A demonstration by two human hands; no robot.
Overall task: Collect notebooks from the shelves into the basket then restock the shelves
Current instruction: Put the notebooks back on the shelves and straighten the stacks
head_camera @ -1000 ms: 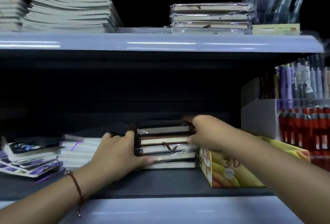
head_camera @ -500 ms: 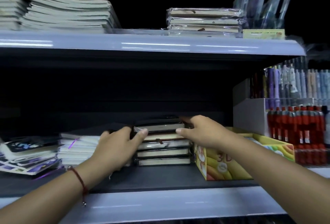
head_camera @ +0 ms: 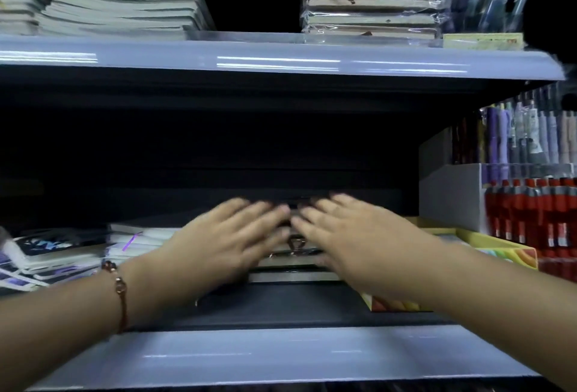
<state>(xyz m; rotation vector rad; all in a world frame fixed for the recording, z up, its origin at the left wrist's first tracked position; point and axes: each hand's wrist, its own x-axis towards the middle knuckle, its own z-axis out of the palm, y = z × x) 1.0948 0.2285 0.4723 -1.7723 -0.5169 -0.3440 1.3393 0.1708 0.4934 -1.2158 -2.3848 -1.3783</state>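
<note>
**Both hands over the dark notebook stack**

A dim two-tier shelf [head_camera: 281, 62] fills the view. Left of the left hand [head_camera: 224, 241], pale notebooks [head_camera: 137, 240] lie stacked on the lower shelf. That hand, wearing a bracelet [head_camera: 120, 290], has its fingers spread flat, blurred, over the stack of dark notebooks [head_camera: 293, 262]. The right hand [head_camera: 349, 238] lies just beside it, fingers likewise straight across the same stack. Right of that hand sit a yellow box [head_camera: 502, 251] and racks of pens [head_camera: 530, 213].
</note>
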